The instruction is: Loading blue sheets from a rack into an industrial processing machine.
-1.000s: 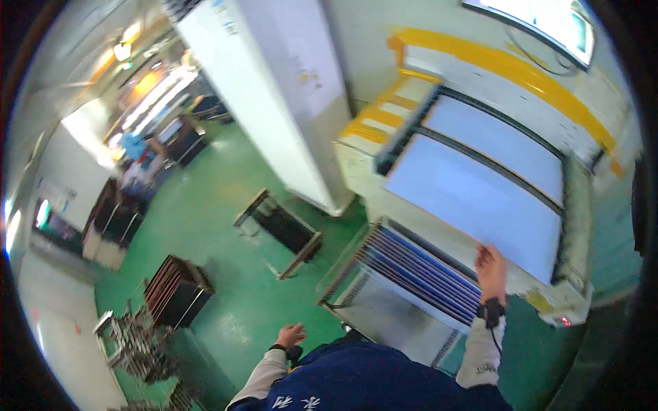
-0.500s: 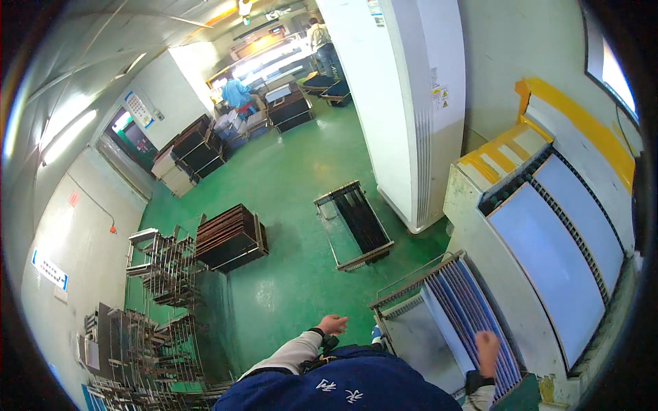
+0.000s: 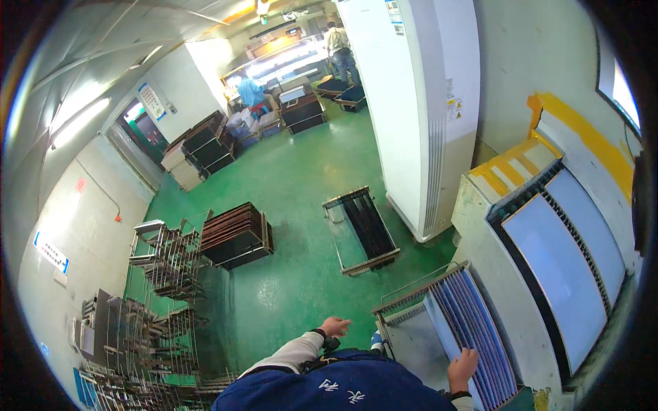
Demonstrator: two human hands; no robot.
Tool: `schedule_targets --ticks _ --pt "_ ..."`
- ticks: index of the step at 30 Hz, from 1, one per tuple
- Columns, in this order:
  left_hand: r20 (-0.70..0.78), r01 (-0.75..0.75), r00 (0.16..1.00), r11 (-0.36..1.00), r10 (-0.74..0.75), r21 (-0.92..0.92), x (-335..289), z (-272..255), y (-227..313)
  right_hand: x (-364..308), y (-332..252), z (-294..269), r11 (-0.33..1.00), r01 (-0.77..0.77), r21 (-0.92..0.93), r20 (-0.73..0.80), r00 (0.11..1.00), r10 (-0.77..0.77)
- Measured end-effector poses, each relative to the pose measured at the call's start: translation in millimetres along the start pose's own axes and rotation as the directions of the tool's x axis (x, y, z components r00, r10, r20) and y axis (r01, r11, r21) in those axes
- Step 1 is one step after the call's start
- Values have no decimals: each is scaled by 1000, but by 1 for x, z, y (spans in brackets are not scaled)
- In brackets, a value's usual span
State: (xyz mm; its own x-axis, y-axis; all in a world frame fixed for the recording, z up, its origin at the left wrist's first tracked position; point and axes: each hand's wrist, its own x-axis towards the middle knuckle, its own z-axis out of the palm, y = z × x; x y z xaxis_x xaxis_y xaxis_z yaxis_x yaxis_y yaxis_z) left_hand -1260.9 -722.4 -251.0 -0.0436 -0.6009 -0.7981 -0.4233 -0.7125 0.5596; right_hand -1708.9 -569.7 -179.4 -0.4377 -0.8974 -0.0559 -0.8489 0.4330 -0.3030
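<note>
While our right hand (image 3: pixel 463 370) hangs with bent fingers at the rack (image 3: pixel 419 290), we cannot tell whether it pinches an edge. Blue panels (image 3: pixel 474 322) stand in that rack ahead and right of this nearer hand, long edges running forward from it; our left hand (image 3: pixel 336 327), half-spread, visibly holding nothing, is farther off leftward. We count one rack between machine (image 3: pixel 474 212) and body, and two pale panels (image 3: pixel 558 274) rightward; the racked ones crowd too closely to count.

From the head, my feed looks down and forward, near above left hand (image 3: pixel 334 327) and right hand (image 3: pixel 463 370), floor (image 3: pixel 298 274) beyond.
</note>
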Motion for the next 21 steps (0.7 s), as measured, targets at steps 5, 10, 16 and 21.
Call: schedule_targets --ticks 5,10,16,21 --pt "-22 9 1000 1000 -9 1 2 -6 -11 -15 -8 -1 994 108 2 -10 994 -108" --pt "-29 16 999 1000 -16 -16 -3 -5 -8 -13 -6 6 993 107 48 -18 994 -106" --pt "8 21 1000 998 -21 -61 -4 -3 -6 -14 1 16 993 113 41 -23 993 -112" --pt "5 31 1000 998 -31 -55 -4 -5 -11 -29 8 32 987 160 -32 -86 983 -163"
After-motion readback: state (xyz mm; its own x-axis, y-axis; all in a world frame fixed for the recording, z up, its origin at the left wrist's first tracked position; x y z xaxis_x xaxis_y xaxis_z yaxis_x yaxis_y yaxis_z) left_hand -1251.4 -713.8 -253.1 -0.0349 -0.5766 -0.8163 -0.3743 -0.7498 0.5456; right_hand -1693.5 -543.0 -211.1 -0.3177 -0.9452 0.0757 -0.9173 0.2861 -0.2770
